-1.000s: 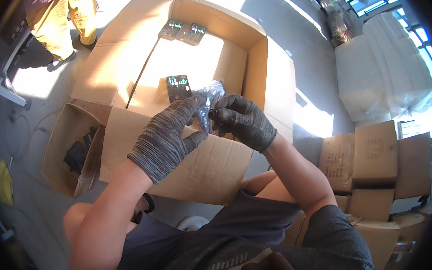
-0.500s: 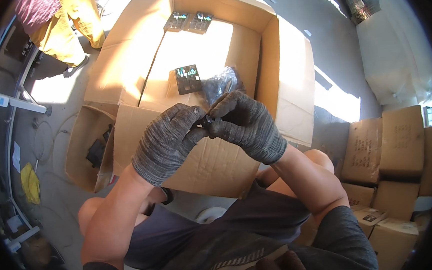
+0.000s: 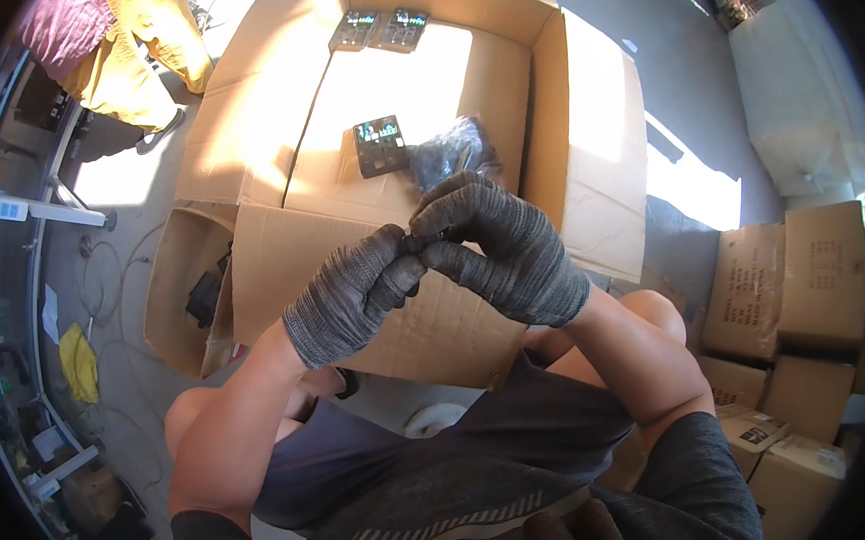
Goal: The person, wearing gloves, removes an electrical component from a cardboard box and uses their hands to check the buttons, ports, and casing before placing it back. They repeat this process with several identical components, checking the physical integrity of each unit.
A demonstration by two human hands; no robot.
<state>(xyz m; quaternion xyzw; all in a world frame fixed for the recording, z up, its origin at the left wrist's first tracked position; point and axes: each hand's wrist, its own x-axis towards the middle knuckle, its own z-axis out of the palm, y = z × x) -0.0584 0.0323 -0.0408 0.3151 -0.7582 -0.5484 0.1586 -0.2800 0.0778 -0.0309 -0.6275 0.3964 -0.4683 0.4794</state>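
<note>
Both my hands wear grey knit gloves and meet over the near flap of a large open cardboard box [image 3: 376,324]. Between the fingertips is a small dark piece [image 3: 420,241], mostly covered, so its kind does not show. My left hand [image 3: 349,296] pinches it from the left. From the right, my right hand [image 3: 506,250] grips it with thumb and fingers closed. Just beyond the hands, a clear plastic bag [image 3: 452,153] of dark contents lies in the box. Beside the bag sits a black square device [image 3: 381,145] with greenish marks on its face.
Two similar black devices [image 3: 402,31] lie at the box's far end. A smaller carton [image 3: 178,288] with dark parts stands at the left. Stacked cardboard boxes [image 3: 745,293] fill the right side. A person in yellow trousers [image 3: 161,38] stands far left, near a metal-framed bench [image 3: 47,207].
The view has shifted slightly, so the scene sits a little differently. Both hands remain together on the small dark piece, with the fingers slightly rearranged around it.
</note>
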